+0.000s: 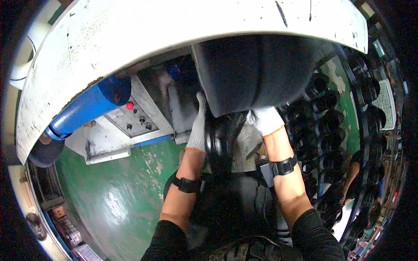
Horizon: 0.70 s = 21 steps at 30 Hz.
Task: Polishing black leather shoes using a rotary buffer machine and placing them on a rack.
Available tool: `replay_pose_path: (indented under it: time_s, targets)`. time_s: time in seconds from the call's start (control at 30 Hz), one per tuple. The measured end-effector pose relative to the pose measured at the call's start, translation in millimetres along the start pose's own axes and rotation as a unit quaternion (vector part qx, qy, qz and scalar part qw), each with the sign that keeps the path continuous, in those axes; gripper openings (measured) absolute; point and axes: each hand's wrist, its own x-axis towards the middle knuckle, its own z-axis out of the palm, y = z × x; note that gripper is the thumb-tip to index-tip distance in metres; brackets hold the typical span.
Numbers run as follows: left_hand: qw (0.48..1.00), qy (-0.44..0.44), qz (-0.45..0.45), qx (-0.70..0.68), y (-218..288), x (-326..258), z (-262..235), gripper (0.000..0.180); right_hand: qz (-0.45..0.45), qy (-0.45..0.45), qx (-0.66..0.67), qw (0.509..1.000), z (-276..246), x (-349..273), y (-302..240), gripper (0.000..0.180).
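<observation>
Both my hands wear white knit gloves with orange cuffs. My left hand (199, 124) reaches up beside the lower left edge of a large dark, smooth, curved panel or drum (261, 74); its fingers are stretched out, seen edge-on. At the bottom of that dark piece is my right hand (266, 121), with its fingers mostly hidden by the piece and by blur. Between my wrists is a glossy black, ribbed, rubber-like part (217, 141). Whether either hand grips it I cannot tell. Black straps with small boxes circle both forearms.
A worn white machine cover (196, 21) arches overhead. To the left are a blue cylinder (89, 104) and a control panel (135, 117) with a red button. Several rows of black ring-like parts (326, 124) stand at right, near a white crate (383, 104). The floor (117, 191) is green.
</observation>
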Motion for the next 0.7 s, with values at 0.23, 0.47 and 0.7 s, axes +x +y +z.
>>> replay_pose_path:
  time_s: [0.23,0.47,0.7]
  targets:
    - [0.982,-0.188,0.028,0.002,-27,16,-28,0.073,0.02,-0.025,0.02,0.999,-25,-7,11,0.044]
    - [0.971,-0.223,0.079,-0.023,-76,52,-34,0.065,-0.073,0.088,-0.076,0.991,-72,-27,42,0.033]
    - [0.672,-0.05,0.297,0.677,-89,125,-101,0.055,0.094,-0.027,0.323,0.941,-75,-11,1,0.031]
